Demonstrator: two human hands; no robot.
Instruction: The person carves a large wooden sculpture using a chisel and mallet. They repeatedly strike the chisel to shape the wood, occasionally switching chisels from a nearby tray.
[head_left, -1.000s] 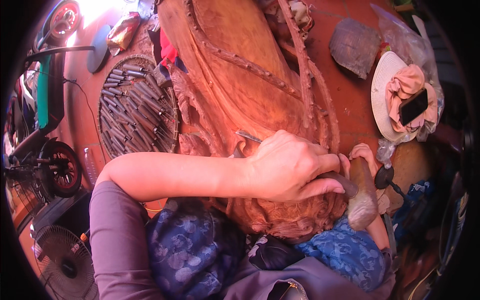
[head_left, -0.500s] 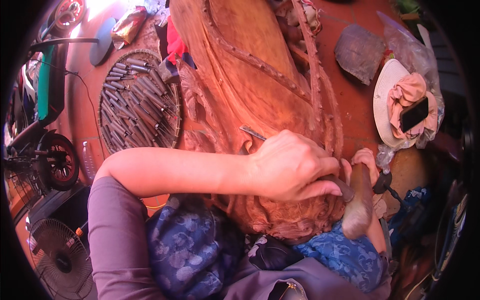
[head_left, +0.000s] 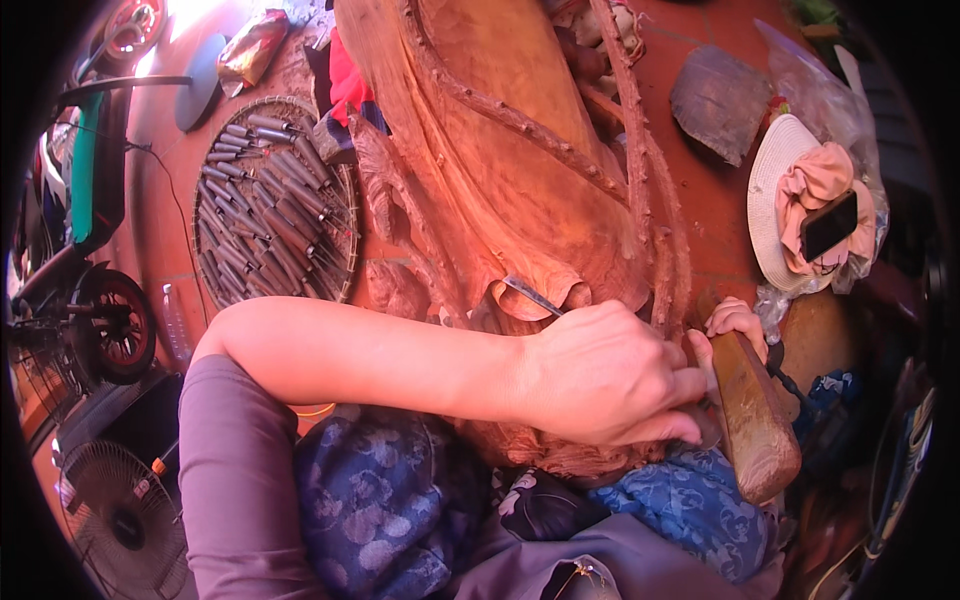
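A large reddish carved wood piece (head_left: 500,150) lies in front of me, its ridged stems running away from me. My left hand (head_left: 600,375) reaches across from the left and is closed around a chisel (head_left: 532,296). Only the chisel's thin metal blade shows, resting on a curled carved edge. My right hand (head_left: 735,320) grips a brown wooden mallet (head_left: 755,415), held right beside my left hand's fingers. The chisel's handle end is hidden under my left hand. Blue patterned cloth (head_left: 390,500) covers my lap below my arm.
A round woven tray (head_left: 345,215) holding several chisels lies to the left of the wood. A hat (head_left: 770,190) with pink cloth and a dark phone sits at the right, with a flat grey stone (head_left: 720,100) beyond it. A fan (head_left: 110,510) and a wheel (head_left: 115,325) stand at the left.
Both hands keep their hold. The mallet sits slightly lower and further right in the picture, and the whole view has shifted a little.
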